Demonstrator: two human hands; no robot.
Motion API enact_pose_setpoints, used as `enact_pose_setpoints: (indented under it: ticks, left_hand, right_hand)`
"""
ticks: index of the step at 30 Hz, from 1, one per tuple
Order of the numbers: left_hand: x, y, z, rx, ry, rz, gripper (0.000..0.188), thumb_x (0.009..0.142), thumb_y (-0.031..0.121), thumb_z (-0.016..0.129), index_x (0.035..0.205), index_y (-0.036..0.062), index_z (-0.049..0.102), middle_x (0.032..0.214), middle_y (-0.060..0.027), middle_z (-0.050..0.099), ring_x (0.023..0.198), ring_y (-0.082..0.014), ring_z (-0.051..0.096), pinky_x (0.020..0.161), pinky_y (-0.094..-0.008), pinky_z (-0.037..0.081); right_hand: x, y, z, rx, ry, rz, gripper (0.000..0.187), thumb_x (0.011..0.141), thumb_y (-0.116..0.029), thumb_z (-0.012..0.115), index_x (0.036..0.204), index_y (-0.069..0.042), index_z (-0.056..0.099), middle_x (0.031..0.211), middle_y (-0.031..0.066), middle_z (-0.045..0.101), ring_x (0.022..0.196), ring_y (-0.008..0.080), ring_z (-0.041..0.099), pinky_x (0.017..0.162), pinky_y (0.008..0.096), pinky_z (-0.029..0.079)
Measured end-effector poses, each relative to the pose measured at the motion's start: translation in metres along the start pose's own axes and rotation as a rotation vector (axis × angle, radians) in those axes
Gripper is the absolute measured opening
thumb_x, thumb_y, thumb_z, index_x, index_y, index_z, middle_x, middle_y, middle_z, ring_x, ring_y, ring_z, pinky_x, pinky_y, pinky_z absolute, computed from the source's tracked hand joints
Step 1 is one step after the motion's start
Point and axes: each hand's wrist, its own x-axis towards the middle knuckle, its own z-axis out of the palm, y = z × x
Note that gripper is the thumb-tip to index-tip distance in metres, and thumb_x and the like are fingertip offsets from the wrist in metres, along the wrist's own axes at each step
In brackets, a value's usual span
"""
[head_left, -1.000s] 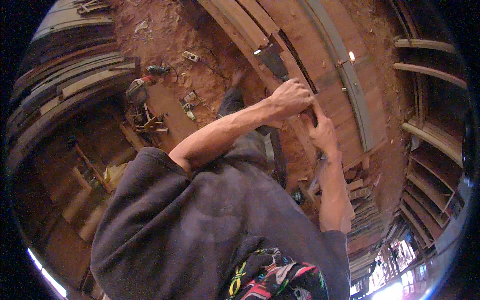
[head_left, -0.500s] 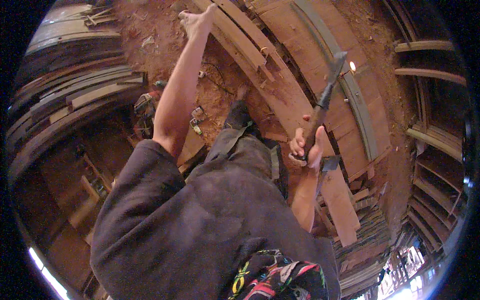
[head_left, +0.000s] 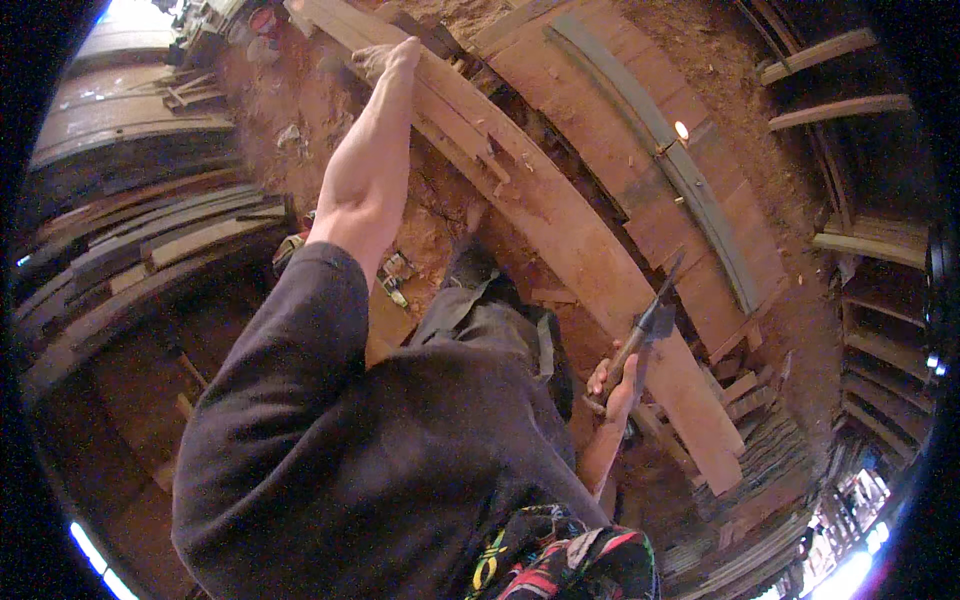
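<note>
A long wooden plank runs from the far left to the near right in front of me. At its far end my left hand is closed over the edge, fingers bent round the side. My right hand is wrapped round the wooden handle of a chisel-like tool. Its narrow dark metal blade points up and away to the right, over the plank's near part. A dark flat piece shows beside the blade. How the tip is shaped cannot be made out.
Right of the plank, wide boards carry a long grey strip. Stacked lumber lies at left, wooden racking at right. A small power tool rests on the dusty ground by my leg. Short offcuts lie near right.
My right hand has come down and nearer with the tool, whose blade has dropped from over the grey strip to the plank's near part. My left hand stays at the plank's far end. The view has shifted.
</note>
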Motion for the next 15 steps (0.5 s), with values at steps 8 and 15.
enact_pose_setpoints:
  ticks: [8, 15]
  left_hand:
    - [-0.045, 0.014, -0.032, -0.003, -0.09, -0.067, 0.127, 0.062, 0.036, 0.082, 0.148, -0.0061, -0.001, 0.144, -0.025, 0.034, 0.125, -0.0364, 0.05, 0.102, -0.0415, 0.047]
    - [-0.051, 0.041, 0.017, -0.101, -0.01, -0.021, 0.126, 0.062, 0.035, 0.081, 0.148, -0.0059, -0.002, 0.146, -0.0262, 0.032, 0.126, -0.0373, 0.049, 0.103, -0.0418, 0.045]
  right_hand:
    - [-0.003, -0.021, 0.01, -0.055, 0.057, 0.068, 0.051, 0.1, -0.056, 0.039, 0.127, -0.014, 0.045, 0.062, 0.0023, 0.045, 0.043, 0.0129, 0.042, 0.043, 0.0286, 0.038]
    - [-0.019, -0.033, 0.037, -0.145, 0.061, 0.022, 0.049, 0.101, -0.053, 0.04, 0.13, -0.014, 0.046, 0.063, 0.0027, 0.048, 0.046, 0.0134, 0.045, 0.045, 0.0296, 0.041]
